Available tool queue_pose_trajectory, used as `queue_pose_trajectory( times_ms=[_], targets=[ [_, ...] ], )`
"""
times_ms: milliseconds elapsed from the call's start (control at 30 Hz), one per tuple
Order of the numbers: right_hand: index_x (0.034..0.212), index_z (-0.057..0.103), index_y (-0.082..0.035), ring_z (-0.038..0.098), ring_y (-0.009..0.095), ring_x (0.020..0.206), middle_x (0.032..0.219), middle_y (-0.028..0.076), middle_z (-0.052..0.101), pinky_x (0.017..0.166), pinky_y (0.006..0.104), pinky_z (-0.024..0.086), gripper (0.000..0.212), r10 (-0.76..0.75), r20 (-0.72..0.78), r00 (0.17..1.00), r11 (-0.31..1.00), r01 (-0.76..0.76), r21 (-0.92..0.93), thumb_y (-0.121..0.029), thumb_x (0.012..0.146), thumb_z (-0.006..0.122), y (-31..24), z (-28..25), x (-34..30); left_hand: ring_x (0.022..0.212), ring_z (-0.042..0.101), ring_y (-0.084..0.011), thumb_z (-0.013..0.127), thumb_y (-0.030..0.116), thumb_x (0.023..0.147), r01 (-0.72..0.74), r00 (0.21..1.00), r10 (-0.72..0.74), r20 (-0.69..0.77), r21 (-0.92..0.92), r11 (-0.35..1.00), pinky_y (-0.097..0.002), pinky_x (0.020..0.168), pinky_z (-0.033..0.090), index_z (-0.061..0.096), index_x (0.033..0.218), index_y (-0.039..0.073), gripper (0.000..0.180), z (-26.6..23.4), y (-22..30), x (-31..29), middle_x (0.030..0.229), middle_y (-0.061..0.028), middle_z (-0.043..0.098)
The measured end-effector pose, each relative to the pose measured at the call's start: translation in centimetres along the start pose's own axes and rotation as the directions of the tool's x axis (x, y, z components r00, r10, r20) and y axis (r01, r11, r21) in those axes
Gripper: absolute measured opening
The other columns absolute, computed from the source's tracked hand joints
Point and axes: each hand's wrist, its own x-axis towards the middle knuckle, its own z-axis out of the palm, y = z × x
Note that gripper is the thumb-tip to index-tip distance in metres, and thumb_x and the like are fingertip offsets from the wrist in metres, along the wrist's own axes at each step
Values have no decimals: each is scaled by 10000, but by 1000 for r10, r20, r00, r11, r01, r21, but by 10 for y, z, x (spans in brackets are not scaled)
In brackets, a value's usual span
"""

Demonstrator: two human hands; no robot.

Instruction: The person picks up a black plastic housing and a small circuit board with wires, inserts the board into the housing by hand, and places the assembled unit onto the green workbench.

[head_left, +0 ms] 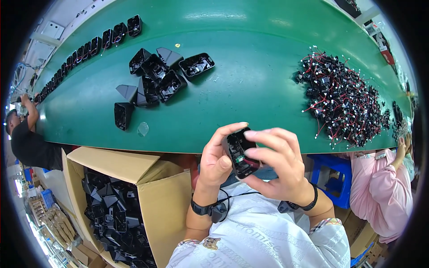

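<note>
Over the near edge of the green table, my left hand (215,160) is closed around a black plastic housing (241,166), its open side facing me. Inside the housing a small green circuit board and a bit of red wire show. My right hand (280,163) is at the housing's right side, fingers bent over its opening and thumb by its lower end. Whether those fingertips pinch a small part is hidden. Beyond my hands, several similar black housings (171,85) lie in a loose cluster on the table.
A heap of small black parts with red wires (342,100) covers the table's right. A long row of housings (95,46) lines the far left. An open cardboard box (163,207) of black housings stands at lower left. People sit at left and right; a blue stool (333,178) is nearby.
</note>
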Motion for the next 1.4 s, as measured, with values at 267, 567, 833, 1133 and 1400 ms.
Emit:
queue_pose_trajectory(
  times_ms=[267, 567, 833, 1133, 1400],
  targets=[
    [903, 713, -68, 558, 445, 1272, 1401, 202, 577, 1039, 465, 487, 353, 43, 112, 993, 987, -60, 151, -113, 610, 905, 16, -4, 3, 1199, 609, -211, 788, 329, 908, 104, 994, -105, 37, 25, 994, -355, 1034, 496, 432, 1439, -65, 750, 2, 6, 2, 1383, -140, 552],
    [1476, 410, 77, 490, 339, 1333, 1450, 199, 475, 1100, 427, 445, 1073, 408, 379, 830, -27, -404, 914, -413, 675, 930, 47, 7, 15, 786, 658, -134, 554, 338, 1047, -119, 968, 217, -128, 530, 840, -273, 728, 523, 543, 1264, -51, 446, 8, 29, 5, 846, -100, 693],
    [1409, 512, 6, 486, 353, 1345, 1449, 207, 489, 1100, 437, 433, 891, 313, 455, 834, -113, -442, 890, -407, 717, 893, 47, 26, 42, 725, 637, -116, 568, 100, 1011, -131, 823, 515, -239, 802, 582, -248, 677, 498, 640, 1068, -22, 153, -27, 48, 9, 789, -70, 674],
    [920, 693, -63, 529, 370, 1256, 1330, 177, 616, 1062, 456, 431, 329, -11, -43, 999, 878, -11, -478, -270, 737, 873, 180, -3, 201, 663, 648, -120, 622, 56, 969, -138, 819, 551, -162, 876, 463, -256, 616, 492, 666, 980, -8, 79, -35, 45, 22, 749, -67, 671],
    [911, 687, -122, 468, 329, 1327, 1347, 93, 593, 1079, 455, 407, 329, -19, 202, 979, 740, 150, -656, -353, 751, 858, 221, -10, 239, 649, 628, -109, 633, 65, 962, -109, 830, 535, -158, 894, 435, -252, 612, 490, 669, 961, -6, 80, -39, 42, 19, 731, -57, 669]
  ],
)
